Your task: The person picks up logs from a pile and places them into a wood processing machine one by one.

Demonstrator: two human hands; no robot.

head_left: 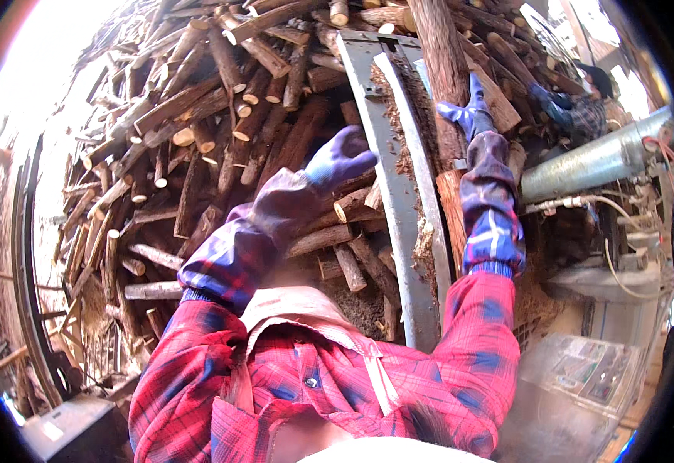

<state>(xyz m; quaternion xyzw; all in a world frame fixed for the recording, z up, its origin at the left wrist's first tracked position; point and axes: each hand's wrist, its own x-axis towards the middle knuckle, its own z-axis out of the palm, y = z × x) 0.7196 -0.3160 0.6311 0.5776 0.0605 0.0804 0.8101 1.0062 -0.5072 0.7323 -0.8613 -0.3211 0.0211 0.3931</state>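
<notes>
A thick, bark-covered log (437, 42) runs from the top of the view down along a long blue-grey metal beam (387, 154). Against the log's right side rests my right hand (470, 112) in a blue-purple glove, thumb and fingers spread. Below it, a redder length of wood (453, 212) continues the same line; whether it is a separate piece I cannot tell. My left hand (339, 160), gloved alike, hovers left of the beam with its fingers loosely bent and apart, nothing in them. Bark crumbs (399, 116) lie along the beam.
A big heap of cut logs (229, 108) fills the left and back. At the right are a metal cylinder (595, 158) with hoses and a grey machine part (584, 282). Another person's gloved hand (553, 108) shows at the far right among the wood.
</notes>
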